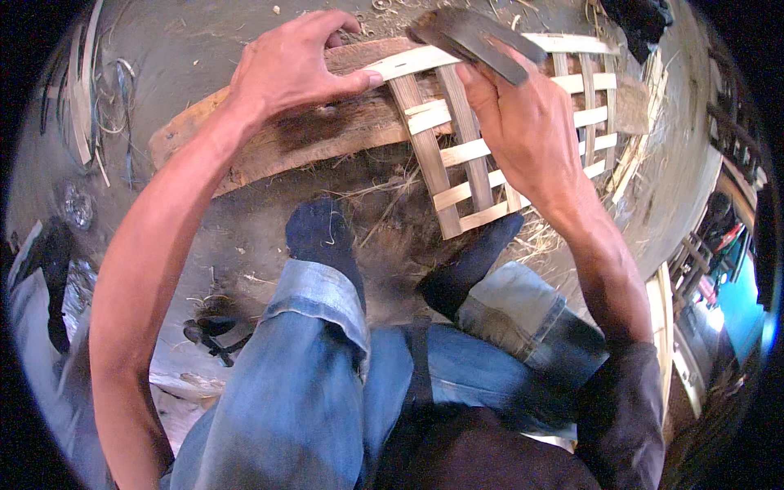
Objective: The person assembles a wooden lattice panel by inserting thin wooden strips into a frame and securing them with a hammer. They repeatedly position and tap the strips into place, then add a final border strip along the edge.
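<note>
A woven lattice of flat bamboo strips (465, 153) lies partly on a rough wooden plank (278, 150). Its near corner hangs over toward my feet. My left hand (294, 67) is above the plank, with thumb and fingers apart; the thumb tip meets the left end of the lattice's top strip. Over the lattice, my right hand (531, 122) grips a dark, flat, bar-like tool (478, 42). That tool is somewhat blurred, so its exact kind is unclear. The right hand hides the middle of the lattice.
My dark-socked feet (320, 233) rest near the plank. Loose strips (84, 94) lie at far left, and shavings (633, 167) at right. Black sandal-like footwear (216, 331) sits left of my leg. A dark bag-like thing (641, 20) lies at the far right.
</note>
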`<state>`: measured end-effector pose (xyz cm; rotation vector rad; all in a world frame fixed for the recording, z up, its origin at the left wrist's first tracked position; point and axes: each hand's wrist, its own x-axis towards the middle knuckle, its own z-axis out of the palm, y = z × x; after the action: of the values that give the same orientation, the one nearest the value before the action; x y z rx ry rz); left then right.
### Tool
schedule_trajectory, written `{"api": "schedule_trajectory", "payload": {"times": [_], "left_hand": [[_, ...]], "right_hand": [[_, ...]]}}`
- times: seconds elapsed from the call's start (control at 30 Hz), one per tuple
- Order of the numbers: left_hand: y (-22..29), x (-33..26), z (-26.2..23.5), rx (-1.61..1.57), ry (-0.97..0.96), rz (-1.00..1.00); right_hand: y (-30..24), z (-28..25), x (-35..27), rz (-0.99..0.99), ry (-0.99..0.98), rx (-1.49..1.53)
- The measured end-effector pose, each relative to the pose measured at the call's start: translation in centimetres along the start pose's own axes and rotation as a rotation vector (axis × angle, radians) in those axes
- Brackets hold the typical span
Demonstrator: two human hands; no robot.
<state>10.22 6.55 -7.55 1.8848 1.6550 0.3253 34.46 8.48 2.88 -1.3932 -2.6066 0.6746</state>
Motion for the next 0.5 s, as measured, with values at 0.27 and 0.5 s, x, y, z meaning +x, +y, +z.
{"api": "schedule_trajectory", "payload": {"times": [0.27,0.5], "left_hand": [[0.4,-0.1,0.1,0.081,0.069,0.142],[1.0,0.0,-0.6,0.099,0.044,0.127]], "right_hand": [[1.3,3.1,-1.6,0.136,-0.11,-0.08],[1.7,3.9,-1.2,0.047,-0.026,-0.013]]}}
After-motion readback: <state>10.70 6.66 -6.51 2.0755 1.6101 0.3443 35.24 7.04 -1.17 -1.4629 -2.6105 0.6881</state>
